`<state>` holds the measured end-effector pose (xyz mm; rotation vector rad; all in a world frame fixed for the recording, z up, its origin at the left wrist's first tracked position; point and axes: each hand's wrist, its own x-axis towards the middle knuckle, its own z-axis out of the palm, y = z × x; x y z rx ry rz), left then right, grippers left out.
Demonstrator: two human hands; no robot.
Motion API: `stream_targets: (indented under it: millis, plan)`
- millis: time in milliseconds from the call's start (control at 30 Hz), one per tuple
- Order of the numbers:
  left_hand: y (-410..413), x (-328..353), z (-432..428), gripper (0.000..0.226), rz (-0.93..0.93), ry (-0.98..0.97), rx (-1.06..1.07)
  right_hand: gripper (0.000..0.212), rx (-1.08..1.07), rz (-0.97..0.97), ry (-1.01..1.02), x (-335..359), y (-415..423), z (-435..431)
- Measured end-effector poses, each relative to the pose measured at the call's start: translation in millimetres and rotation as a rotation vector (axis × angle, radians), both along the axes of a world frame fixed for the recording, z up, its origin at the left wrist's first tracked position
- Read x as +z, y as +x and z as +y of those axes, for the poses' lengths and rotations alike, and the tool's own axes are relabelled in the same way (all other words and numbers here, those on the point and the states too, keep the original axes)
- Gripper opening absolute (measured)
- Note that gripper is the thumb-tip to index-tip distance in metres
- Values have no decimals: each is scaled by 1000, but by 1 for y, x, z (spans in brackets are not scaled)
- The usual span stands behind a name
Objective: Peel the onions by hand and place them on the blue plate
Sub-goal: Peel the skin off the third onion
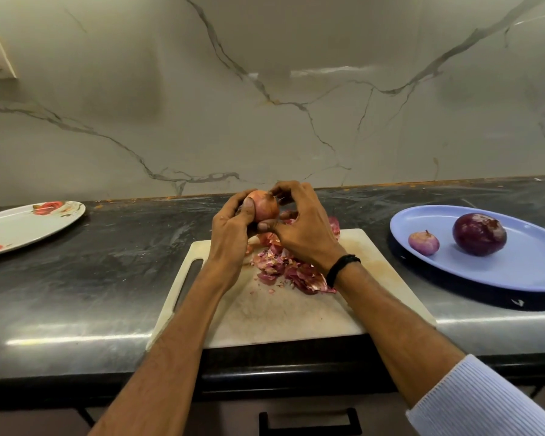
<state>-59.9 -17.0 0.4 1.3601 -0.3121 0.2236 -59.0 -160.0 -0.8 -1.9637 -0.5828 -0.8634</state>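
Dark stone countertop (92, 278) carries a white cutting board (280, 309). Both forearms extend forward above it. At its far edge the left hand (230, 228) grips an unpeeled onion (265, 207), thumb on its front. The right hand (302, 228) curls over the onion's top, apparently pinching skin. Loose peels (283, 269) lie beneath. Two peeled onions (479, 234) rest on the blue plate (516, 278), well apart to the right.

Dim, warm light; glare streaks on the counter (76, 338); wide-angle bending at edges.
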Motion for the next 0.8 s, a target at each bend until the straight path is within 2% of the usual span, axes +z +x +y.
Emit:
stream_targets:
  millis: [267,567,700,800]
  plan:
    - [-4,1,-1,32,7,-9,-36,53,-17,-11,16,1,-2,-2]
    - [0,-3,-3,28,1,17,15,47,-37,-30,-93,-1,2,-6]
    - [3,-3,-4,31,28,-24,-2,24,-96,-54,-118,-4,4,-4]
    - [4,-2,-4,33,33,-57,-16,28,-97,-69,-63,-4,5,-2]
